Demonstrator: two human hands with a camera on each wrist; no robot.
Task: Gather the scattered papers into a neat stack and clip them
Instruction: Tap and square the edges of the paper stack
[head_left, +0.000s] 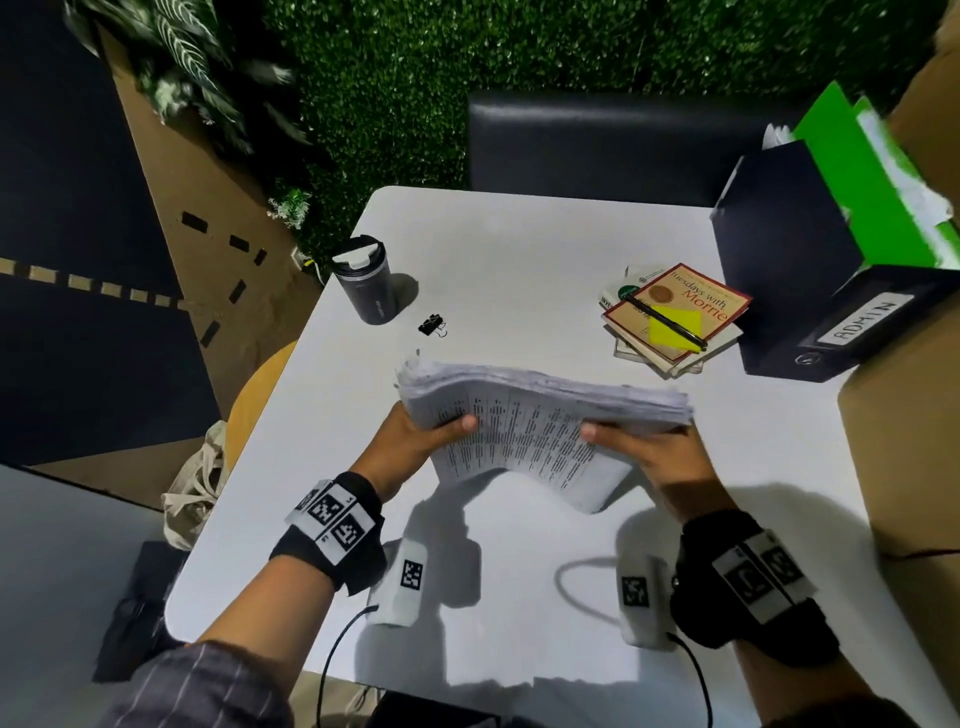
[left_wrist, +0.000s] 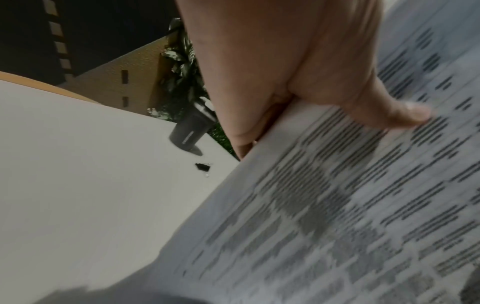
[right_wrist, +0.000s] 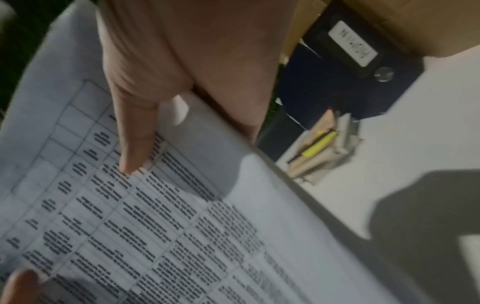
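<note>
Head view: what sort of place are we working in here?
Probably an office or study corner: a white table carries a black binder labelled ADMIN, a small pile of books and a binder clip, with an artificial hedge wall behind.

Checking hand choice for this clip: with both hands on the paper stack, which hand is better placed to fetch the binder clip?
Probably the left hand. The binder clip lies on its side of the paper stack, near the tumbler; the right hand would cross over.
</note>
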